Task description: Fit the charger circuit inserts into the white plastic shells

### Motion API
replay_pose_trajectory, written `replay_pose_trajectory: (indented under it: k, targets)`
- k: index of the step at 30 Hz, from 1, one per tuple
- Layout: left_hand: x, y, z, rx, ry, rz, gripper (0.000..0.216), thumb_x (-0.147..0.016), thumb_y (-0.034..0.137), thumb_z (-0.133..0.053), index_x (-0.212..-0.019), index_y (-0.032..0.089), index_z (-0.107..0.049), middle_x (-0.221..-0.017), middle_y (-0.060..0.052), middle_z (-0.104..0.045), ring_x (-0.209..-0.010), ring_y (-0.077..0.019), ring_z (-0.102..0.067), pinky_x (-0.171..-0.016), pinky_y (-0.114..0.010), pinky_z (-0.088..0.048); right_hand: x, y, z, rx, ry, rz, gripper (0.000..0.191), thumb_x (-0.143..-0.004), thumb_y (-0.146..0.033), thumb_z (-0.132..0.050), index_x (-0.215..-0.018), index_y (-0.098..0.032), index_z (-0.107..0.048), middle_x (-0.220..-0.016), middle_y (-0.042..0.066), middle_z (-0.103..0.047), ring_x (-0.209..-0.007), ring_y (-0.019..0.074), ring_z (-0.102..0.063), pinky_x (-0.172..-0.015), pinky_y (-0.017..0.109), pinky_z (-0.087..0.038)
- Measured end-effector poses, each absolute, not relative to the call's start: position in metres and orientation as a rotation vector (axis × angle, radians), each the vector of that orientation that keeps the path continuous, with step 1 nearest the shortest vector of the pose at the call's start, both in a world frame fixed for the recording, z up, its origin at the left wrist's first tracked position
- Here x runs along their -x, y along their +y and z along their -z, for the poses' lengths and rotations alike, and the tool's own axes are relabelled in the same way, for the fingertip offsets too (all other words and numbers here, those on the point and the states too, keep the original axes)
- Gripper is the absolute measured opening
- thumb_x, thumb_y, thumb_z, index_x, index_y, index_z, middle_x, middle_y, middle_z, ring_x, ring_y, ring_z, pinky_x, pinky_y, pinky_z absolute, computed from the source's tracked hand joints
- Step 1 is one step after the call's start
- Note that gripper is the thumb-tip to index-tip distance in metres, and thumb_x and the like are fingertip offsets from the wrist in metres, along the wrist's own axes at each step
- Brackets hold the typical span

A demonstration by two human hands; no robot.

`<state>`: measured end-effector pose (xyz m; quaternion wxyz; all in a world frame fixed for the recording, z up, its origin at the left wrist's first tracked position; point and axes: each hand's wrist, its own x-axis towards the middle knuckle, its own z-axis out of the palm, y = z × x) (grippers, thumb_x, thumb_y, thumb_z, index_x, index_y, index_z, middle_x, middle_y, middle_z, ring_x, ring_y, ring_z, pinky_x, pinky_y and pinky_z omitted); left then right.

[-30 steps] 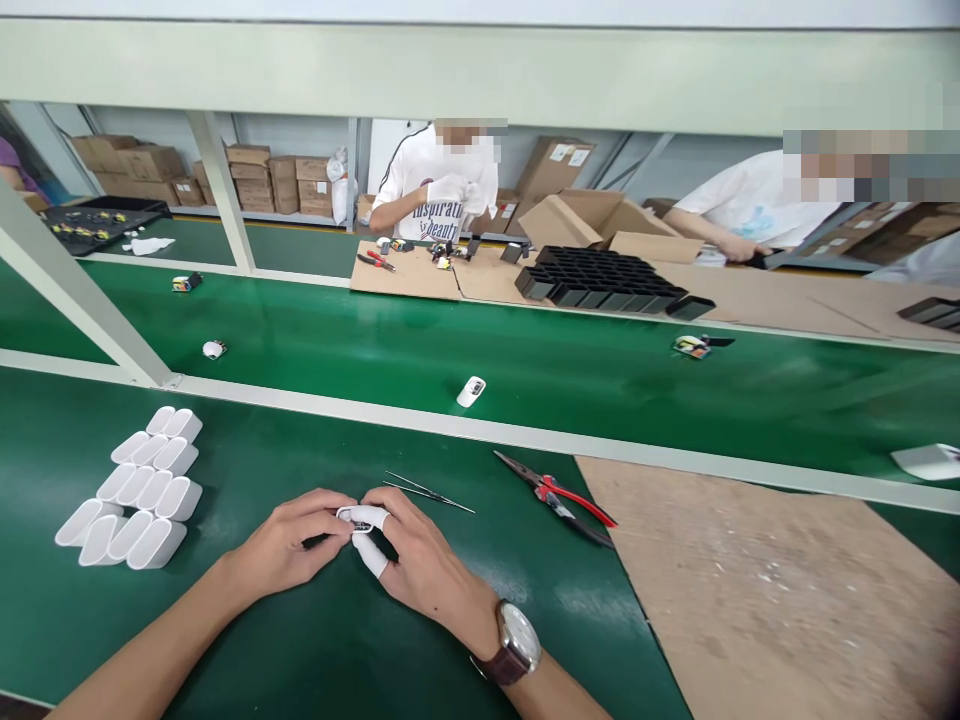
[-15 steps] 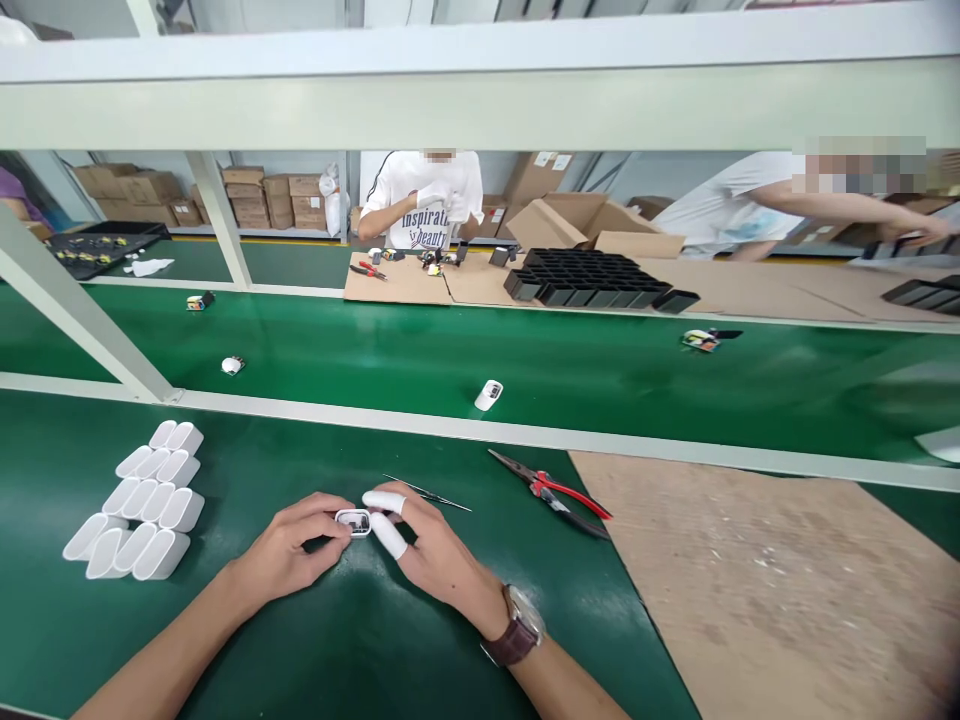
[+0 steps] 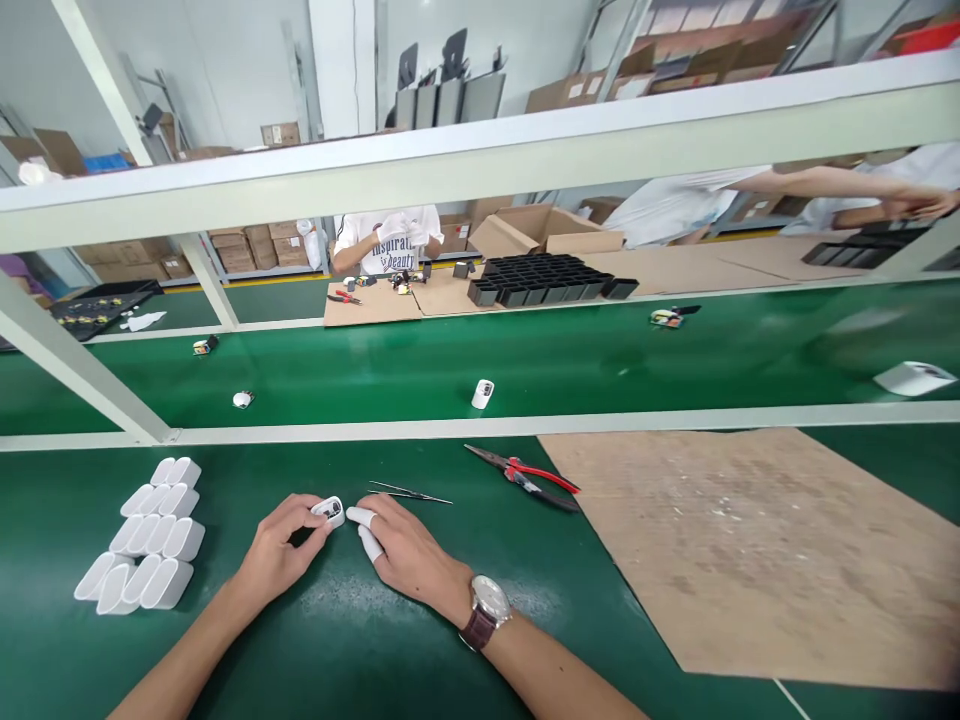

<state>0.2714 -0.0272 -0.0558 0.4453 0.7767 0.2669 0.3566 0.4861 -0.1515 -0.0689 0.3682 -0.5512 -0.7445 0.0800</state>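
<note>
A small white oval plastic housing [image 3: 330, 512] with dark parts inside is pinched between the thumb and fingers of my left hand [image 3: 283, 548], just above the green bench top. Just right of it, my right hand [image 3: 411, 560] has its thumb and forefinger apart, both in white finger cots, with a narrow gap to the housing. Nothing shows in that hand. Behind it lie thin metal tweezers [image 3: 410, 493]. Farther right rest long-nose pliers [image 3: 523, 478] with red and black handles. At the left, several white oval housings [image 3: 166, 538] stand close together in rows.
A worn cardboard sheet [image 3: 750, 560] covers the bench at right. Past a pale rail [image 3: 480, 428] runs a green belt [image 3: 375, 365], carrying a white housing [image 3: 483, 393] and several small assemblies. Across it, co-workers stand near black cases [image 3: 540, 280]. A shelf beam [image 3: 450, 165] crosses overhead.
My right finger and thumb have come off the housing, which now sits tilted in my left hand. The camera view has tipped upward, and a white housing at far right shows more fully.
</note>
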Motion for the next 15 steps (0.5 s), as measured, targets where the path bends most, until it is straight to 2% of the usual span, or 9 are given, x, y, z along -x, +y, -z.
replay_pose_trajectory:
  k: [3,6,11,13,15]
  targets:
    - [-0.277,-0.019,0.049,-1.5,0.863,-0.84,0.024,-0.082,0.042,-0.084,-0.085,0.019,-0.077,-0.092,-0.009,-0.079,-0.086,-0.0249,-0.077,-0.08,-0.038,-0.065,-0.483,-0.153,0.071,1.468,-1.945,-0.162,0.042,-0.097,-0.005,-0.047,-0.136,-0.017,-0.055,-0.121,0.013,-0.064,-0.11,0.0278,-0.06,-0.1,0.048,-0.057]
    - [-0.286,-0.007,0.039,-1.469,0.899,-0.841,0.033,-0.087,0.049,-0.076,-0.089,0.016,-0.075,-0.092,-0.01,-0.079,-0.088,-0.0268,-0.078,-0.08,-0.042,-0.065,-0.482,-0.153,0.072,1.471,-1.969,-0.131,0.044,-0.094,-0.004,-0.048,-0.135,-0.016,-0.056,-0.121,0.013,-0.064,-0.11,0.0281,-0.059,-0.101,0.047,-0.057]
    - [-0.319,0.033,0.026,-1.696,0.963,-0.861,0.03,-0.075,0.044,-0.086,-0.081,0.017,-0.074,-0.081,-0.006,-0.077,-0.076,-0.0225,-0.075,-0.074,-0.035,-0.062,-0.483,-0.152,0.075,1.45,-2.022,-0.074,0.042,-0.089,-0.001,-0.051,-0.126,-0.016,-0.063,-0.118,0.011,-0.064,-0.107,0.0271,-0.058,-0.107,0.047,-0.053]
    - [-0.338,0.061,0.021,-1.822,1.009,-0.891,0.026,-0.072,0.039,-0.089,-0.079,0.019,-0.074,-0.084,-0.004,-0.076,-0.078,-0.021,-0.073,-0.078,-0.034,-0.06,-0.484,-0.152,0.077,1.445,-2.018,-0.077,0.043,-0.089,0.0,-0.05,-0.126,-0.016,-0.063,-0.119,0.011,-0.063,-0.108,0.0269,-0.058,-0.108,0.046,-0.052]
    - [-0.355,0.093,0.015,-1.934,1.08,-0.916,0.022,-0.076,0.034,-0.088,-0.079,0.018,-0.072,-0.089,-0.003,-0.075,-0.082,-0.0201,-0.072,-0.084,-0.035,-0.059,-0.485,-0.152,0.079,1.441,-2.014,-0.079,0.042,-0.088,0.001,-0.051,-0.125,-0.016,-0.063,-0.12,0.011,-0.063,-0.109,0.0267,-0.058,-0.108,0.046,-0.052]
